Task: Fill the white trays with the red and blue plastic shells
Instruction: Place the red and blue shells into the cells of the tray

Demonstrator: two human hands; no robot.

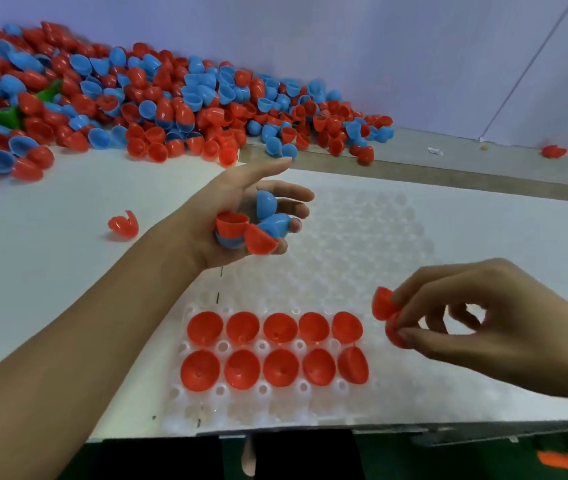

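Note:
A white tray (344,258) with round pockets lies on the table in front of me. Its two nearest filled rows hold several red shells (277,348), open side up. My left hand (237,206) hovers palm-up over the tray's far left part and holds a handful of shells (258,226), red and blue mixed. My right hand (483,317) is at the tray's right side and pinches red shells (388,313) between thumb and fingertips, just right of the filled rows.
A large heap of loose red and blue shells (137,98) covers the table's back left, with a green scoop (1,112) half buried in it. A broken red shell (123,225) lies left of the tray. A stray red shell (553,151) sits at the back right.

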